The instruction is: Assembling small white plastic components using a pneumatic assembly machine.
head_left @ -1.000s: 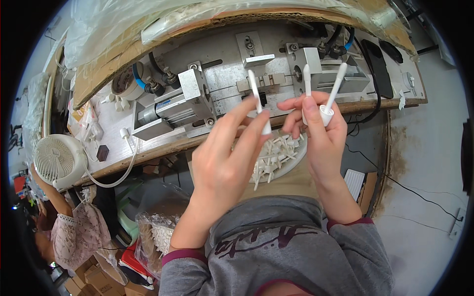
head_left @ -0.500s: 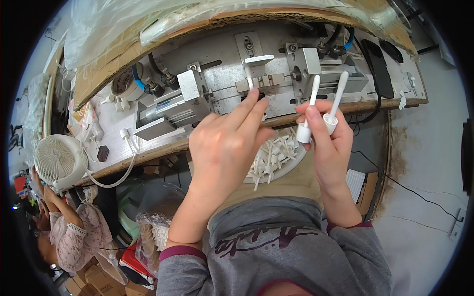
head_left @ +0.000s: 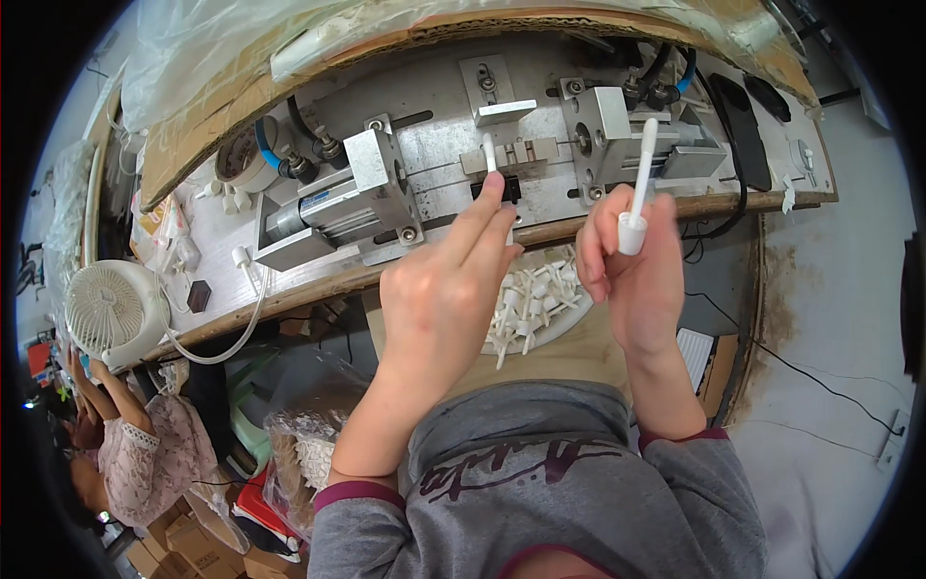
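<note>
My left hand (head_left: 439, 289) reaches to the bench with its index and middle fingers stretched out and close together. The index fingertip is at the near end of a white applicator wand (head_left: 489, 152), which lies in a small metal holder (head_left: 529, 151); the fingers cover its near end. My right hand (head_left: 644, 285) holds another white applicator (head_left: 644, 174) upright, its wide cap lowest; some of these fingers are blurred. Below the bench edge, between my hands, sits a pile of white applicators (head_left: 531, 304) in a pale round tray, partly covered by my hands.
Metal cylinder units flank the holder at left (head_left: 338, 207) and right (head_left: 641, 145), with hoses. A white fan (head_left: 116, 304) stands on the bench's left. A black phone (head_left: 738, 125) lies at right. Cardboard (head_left: 386, 48) overhangs the back. Another person (head_left: 159, 463) is at lower left.
Two applicators showed in my right hand before; one shows now. The cylinder rods on both sides have drawn back from the holder. My left hand has shifted slightly.
</note>
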`<move>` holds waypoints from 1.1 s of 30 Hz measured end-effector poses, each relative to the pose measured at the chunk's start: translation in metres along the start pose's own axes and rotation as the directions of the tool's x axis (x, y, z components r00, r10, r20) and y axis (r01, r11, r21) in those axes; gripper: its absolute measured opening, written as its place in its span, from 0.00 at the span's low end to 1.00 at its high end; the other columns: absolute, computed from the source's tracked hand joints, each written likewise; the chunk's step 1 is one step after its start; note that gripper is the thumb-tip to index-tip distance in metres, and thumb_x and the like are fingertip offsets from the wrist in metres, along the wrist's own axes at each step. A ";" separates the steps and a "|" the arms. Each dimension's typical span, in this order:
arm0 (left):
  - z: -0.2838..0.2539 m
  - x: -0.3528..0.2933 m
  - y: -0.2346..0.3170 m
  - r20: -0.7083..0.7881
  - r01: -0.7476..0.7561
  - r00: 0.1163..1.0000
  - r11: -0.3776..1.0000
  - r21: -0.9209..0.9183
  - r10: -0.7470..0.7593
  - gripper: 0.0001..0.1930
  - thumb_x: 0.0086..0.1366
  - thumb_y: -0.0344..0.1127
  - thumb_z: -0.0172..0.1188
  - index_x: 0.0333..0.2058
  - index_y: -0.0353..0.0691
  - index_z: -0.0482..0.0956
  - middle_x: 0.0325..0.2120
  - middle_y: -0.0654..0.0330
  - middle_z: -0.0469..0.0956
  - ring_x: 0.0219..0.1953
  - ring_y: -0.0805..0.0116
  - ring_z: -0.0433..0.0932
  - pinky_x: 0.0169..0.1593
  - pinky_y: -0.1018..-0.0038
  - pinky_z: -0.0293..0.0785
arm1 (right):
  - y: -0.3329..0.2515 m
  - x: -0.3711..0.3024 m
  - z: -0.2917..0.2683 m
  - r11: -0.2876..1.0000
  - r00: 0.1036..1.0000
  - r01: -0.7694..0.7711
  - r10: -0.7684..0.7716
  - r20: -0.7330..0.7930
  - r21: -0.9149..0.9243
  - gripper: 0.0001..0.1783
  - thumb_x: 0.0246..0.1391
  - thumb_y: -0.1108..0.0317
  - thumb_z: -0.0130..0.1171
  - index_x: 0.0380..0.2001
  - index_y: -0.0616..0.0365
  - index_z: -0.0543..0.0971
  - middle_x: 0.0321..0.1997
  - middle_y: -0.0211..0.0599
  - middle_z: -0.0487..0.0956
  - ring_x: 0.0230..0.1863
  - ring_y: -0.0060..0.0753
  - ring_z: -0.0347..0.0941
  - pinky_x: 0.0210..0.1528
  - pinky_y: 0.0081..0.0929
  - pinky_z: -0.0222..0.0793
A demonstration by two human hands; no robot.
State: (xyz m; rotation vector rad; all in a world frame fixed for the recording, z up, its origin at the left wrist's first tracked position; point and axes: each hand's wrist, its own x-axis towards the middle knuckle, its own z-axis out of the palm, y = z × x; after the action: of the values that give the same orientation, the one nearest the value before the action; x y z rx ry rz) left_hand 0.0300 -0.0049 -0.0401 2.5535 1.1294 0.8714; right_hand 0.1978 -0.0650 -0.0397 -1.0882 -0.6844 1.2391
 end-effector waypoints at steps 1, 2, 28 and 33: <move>0.000 0.002 0.001 0.012 -0.012 1.000 0.998 0.061 0.011 0.13 0.53 0.33 0.72 0.39 0.40 0.85 0.49 0.60 0.83 0.22 0.66 0.79 0.30 0.75 0.77 | -0.002 -0.001 0.001 0.997 1.000 -0.008 0.007 0.014 0.071 0.25 0.72 0.45 0.35 0.28 0.53 0.64 0.17 0.28 0.64 0.17 0.18 0.55 0.19 0.17 0.50; -0.002 0.006 0.003 0.025 -0.024 0.999 0.992 0.121 0.021 0.13 0.53 0.33 0.72 0.39 0.40 0.85 0.48 0.61 0.83 0.22 0.66 0.79 0.29 0.75 0.76 | -0.005 -0.002 0.001 0.999 0.998 -0.052 0.052 0.042 0.002 0.28 0.71 0.42 0.30 0.27 0.54 0.63 0.17 0.28 0.62 0.17 0.19 0.53 0.20 0.16 0.49; -0.032 -0.009 0.008 -0.273 -0.056 0.960 0.922 -0.383 -0.055 0.22 0.44 0.22 0.77 0.41 0.35 0.85 0.38 0.55 0.81 0.35 0.70 0.81 0.35 0.78 0.83 | -0.065 -0.025 -0.019 0.713 0.803 0.596 -0.533 0.267 -0.370 0.25 0.70 0.54 0.42 0.54 0.66 0.70 0.45 0.43 0.76 0.40 0.31 0.73 0.43 0.29 0.68; -0.023 -0.011 0.009 -0.238 -0.158 0.969 0.907 -0.389 0.067 0.20 0.43 0.22 0.77 0.39 0.36 0.86 0.40 0.54 0.82 0.38 0.66 0.82 0.37 0.75 0.81 | -0.110 -0.052 -0.017 0.796 0.661 0.605 -0.515 0.546 0.018 0.21 0.66 0.56 0.48 0.54 0.60 0.69 0.42 0.41 0.75 0.35 0.29 0.71 0.38 0.27 0.66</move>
State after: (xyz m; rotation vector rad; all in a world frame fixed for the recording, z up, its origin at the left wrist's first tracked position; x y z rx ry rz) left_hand 0.0159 -0.0199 -0.0231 2.2322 0.7517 1.2934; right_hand 0.2439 -0.1154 0.0617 -0.5603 -1.4585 0.9256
